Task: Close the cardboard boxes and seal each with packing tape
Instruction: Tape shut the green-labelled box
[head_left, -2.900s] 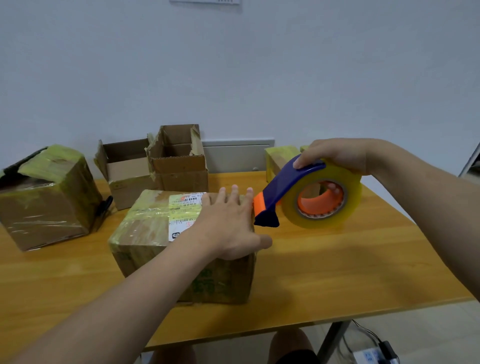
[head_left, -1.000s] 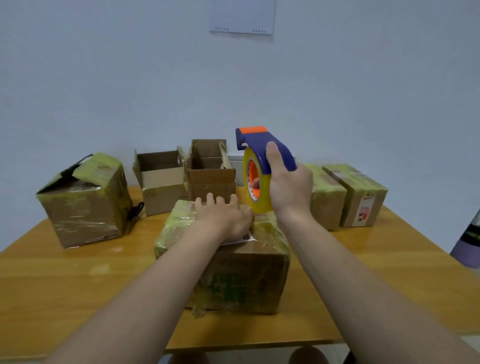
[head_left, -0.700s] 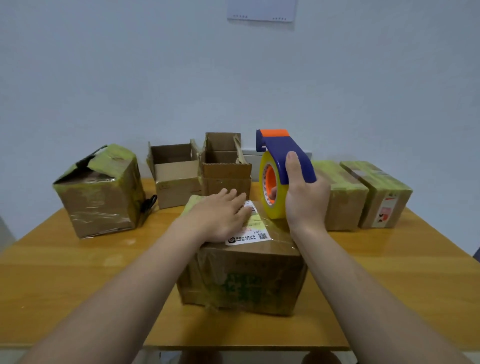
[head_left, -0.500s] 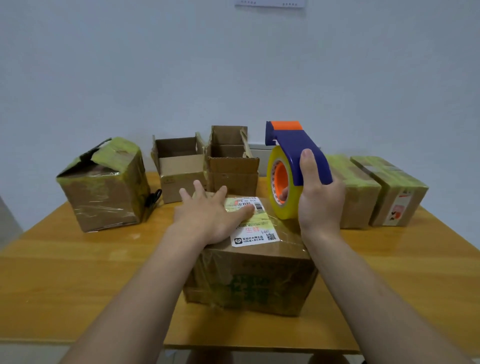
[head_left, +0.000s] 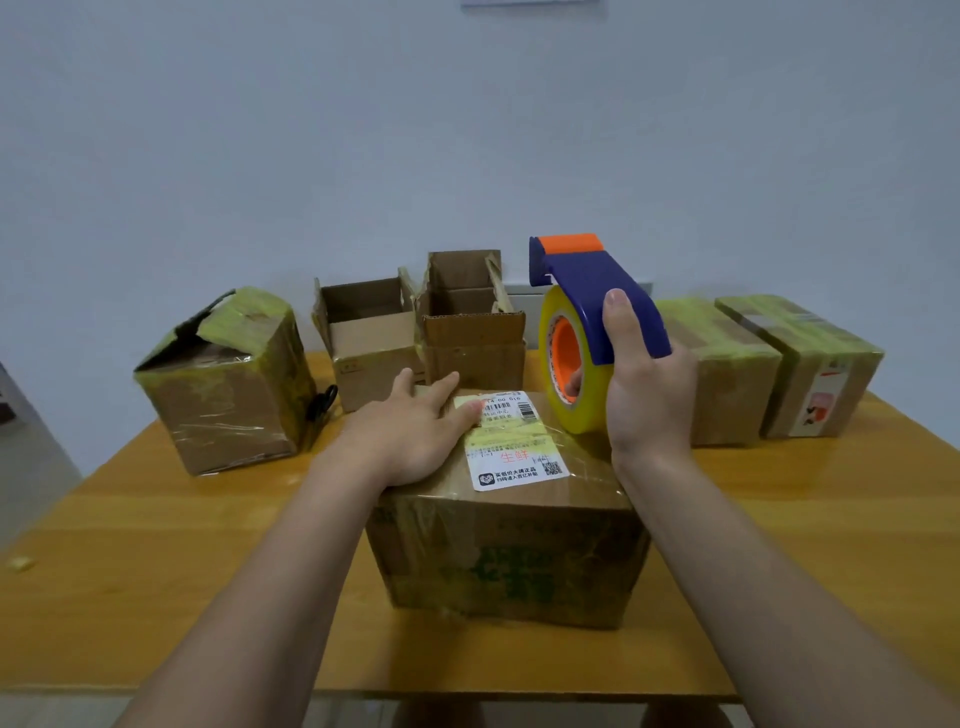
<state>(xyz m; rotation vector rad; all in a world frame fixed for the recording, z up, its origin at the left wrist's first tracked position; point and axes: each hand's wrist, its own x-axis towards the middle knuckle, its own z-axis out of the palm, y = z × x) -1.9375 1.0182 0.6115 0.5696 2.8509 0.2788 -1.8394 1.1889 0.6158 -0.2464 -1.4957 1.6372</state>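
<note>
Two open boxes (head_left: 472, 338) stand behind the near box (head_left: 509, 561).

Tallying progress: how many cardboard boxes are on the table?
6: front box under the left hand; taped left box; low open box and tall open box at back; inner right box and outer right box, taped. Others may hide behind the tape dispenser in the right hand.

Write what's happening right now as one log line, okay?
left hand: pressing flat on front box | right hand: gripping tape dispenser at box's far right edge
</note>
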